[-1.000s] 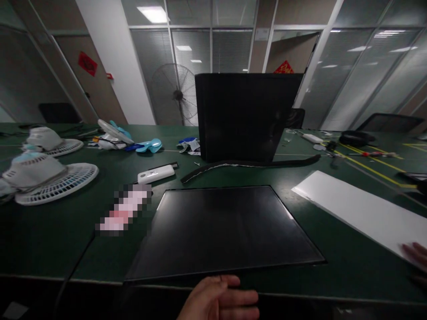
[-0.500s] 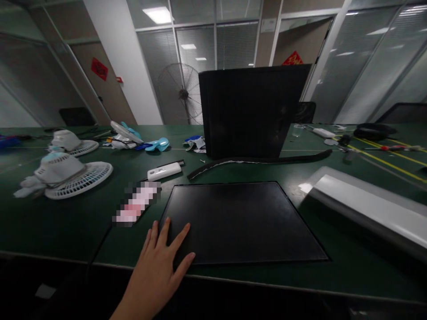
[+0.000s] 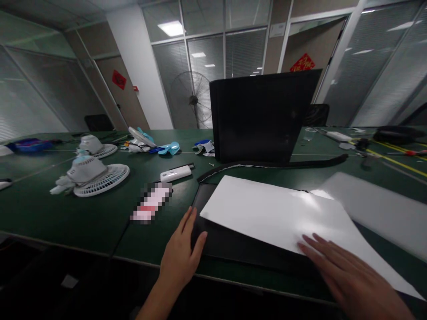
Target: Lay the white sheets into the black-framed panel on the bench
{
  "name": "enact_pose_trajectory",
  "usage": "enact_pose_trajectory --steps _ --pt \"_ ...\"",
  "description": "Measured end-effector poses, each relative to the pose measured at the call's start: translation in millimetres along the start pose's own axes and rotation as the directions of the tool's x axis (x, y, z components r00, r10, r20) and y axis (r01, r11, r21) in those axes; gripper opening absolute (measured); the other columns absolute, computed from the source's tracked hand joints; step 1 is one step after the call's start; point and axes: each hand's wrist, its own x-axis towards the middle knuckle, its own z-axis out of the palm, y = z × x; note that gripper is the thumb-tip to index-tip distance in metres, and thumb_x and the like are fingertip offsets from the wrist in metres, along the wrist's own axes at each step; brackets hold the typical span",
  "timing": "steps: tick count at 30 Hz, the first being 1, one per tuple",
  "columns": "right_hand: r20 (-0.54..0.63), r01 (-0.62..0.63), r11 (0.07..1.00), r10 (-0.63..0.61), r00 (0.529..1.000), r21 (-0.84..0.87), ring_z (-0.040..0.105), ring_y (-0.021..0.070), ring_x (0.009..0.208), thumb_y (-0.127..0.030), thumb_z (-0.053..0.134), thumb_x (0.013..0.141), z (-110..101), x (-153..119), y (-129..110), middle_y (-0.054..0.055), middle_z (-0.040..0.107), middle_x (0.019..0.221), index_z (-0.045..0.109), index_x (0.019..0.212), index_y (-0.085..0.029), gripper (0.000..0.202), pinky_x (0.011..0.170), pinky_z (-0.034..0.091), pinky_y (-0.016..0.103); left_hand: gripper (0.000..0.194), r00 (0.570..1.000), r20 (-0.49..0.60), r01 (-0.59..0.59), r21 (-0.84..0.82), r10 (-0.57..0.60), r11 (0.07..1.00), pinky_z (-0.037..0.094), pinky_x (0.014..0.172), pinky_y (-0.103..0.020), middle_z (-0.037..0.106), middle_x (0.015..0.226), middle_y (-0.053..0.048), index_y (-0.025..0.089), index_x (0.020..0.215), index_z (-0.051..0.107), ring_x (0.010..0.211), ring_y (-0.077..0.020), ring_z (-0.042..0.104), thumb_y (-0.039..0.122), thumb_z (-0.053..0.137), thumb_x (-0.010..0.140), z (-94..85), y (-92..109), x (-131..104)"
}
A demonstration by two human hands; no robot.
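A flat black panel (image 3: 227, 246) lies on the green table (image 3: 83, 213) in front of me. A white sheet (image 3: 267, 213) lies tilted across most of the panel. My left hand (image 3: 182, 255) rests flat, fingers apart, on the panel's near left corner. My right hand (image 3: 347, 271) lies flat with spread fingers on the sheet's near right part. Neither hand grips anything.
A stack of upright black panels (image 3: 260, 115) stands behind, with a black strip (image 3: 273, 165) at its foot. More white sheets (image 3: 376, 209) lie at the right. Fan parts (image 3: 96, 173), a white device (image 3: 175, 173) and a blurred pink item (image 3: 151, 203) lie at the left.
The white sheet has come from the right and now covers the black panel, with my right hand on it. My left hand stays at the panel's near left corner.
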Motion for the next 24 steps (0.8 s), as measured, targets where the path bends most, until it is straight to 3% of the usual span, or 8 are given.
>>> enact_pose_trajectory --steps 3,5,11,15,20,24 --pt "-0.056 0.152 0.985 -0.157 0.986 -0.076 0.055 0.0219 0.137 -0.025 0.035 0.109 12.9 38.0 -37.2 -0.001 0.039 0.163 0.054 0.155 -0.026 0.050 0.097 0.063 0.042 0.054 0.985 -0.166 0.005 -0.220 -0.042 0.976 0.053 0.119 -0.053 0.054 0.164 -0.015 0.021 0.159 0.052 0.150 -0.0308 0.055 0.046 0.043 0.112 -6.1 -9.4 -6.5" --pt "-0.064 0.193 0.980 -0.196 0.978 -0.059 0.056 0.0221 0.136 -0.023 0.036 0.107 16.7 49.3 -45.1 -0.001 0.040 0.163 0.057 0.152 -0.025 0.049 0.097 0.064 0.042 0.048 0.980 -0.188 0.011 -0.271 -0.064 0.963 0.056 0.116 -0.051 0.060 0.159 -0.015 0.021 0.150 0.061 0.146 -0.0304 0.059 0.045 0.048 0.110 -9.0 -11.2 -7.3" --pt "-0.063 0.196 0.981 -0.194 0.979 0.015 0.058 0.0239 0.134 -0.032 0.042 0.109 9.4 45.6 -28.9 -0.002 0.047 0.157 0.062 0.147 -0.027 0.044 0.093 0.066 0.040 0.044 0.978 -0.203 0.017 -0.097 -0.037 0.995 0.046 0.122 -0.064 0.058 0.161 -0.016 0.020 0.144 0.066 0.150 -0.0364 0.054 0.040 0.053 0.107 -4.0 -3.1 -3.6" --pt "-0.070 0.235 0.971 -0.232 0.970 0.041 0.055 0.0241 0.137 -0.032 0.043 0.109 -0.3 39.6 -26.9 0.000 0.048 0.157 0.060 0.149 -0.025 0.044 0.094 0.066 0.040 0.037 0.968 -0.247 -0.056 -0.037 0.046 0.998 0.053 0.116 -0.063 0.066 0.152 -0.014 0.022 0.133 0.074 0.141 -0.0364 0.062 0.036 0.053 0.106 -3.1 -0.6 -5.0" --pt "-0.113 0.247 0.967 -0.238 0.965 0.070 0.055 0.0257 0.138 -0.033 0.047 0.108 -3.9 35.3 -30.0 0.002 0.049 0.155 0.064 0.143 -0.023 0.040 0.093 0.066 0.042 0.028 0.969 -0.166 -0.187 -0.011 0.183 0.982 0.064 0.104 -0.058 0.081 0.127 -0.009 0.026 0.103 0.084 0.123 -0.0331 0.075 0.030 0.056 0.102 -7.9 1.6 -4.7" --pt "-0.134 0.249 0.964 -0.236 0.963 0.093 0.056 0.0240 0.136 -0.039 0.050 0.109 -2.5 34.0 -26.6 0.002 0.051 0.154 0.066 0.141 -0.024 0.038 0.093 0.066 0.038 0.026 0.955 -0.137 -0.263 0.014 0.262 0.965 0.067 0.099 -0.058 0.084 0.118 -0.007 0.025 0.094 0.084 0.119 -0.0335 0.077 0.026 0.059 0.098 -9.9 4.0 -4.0"
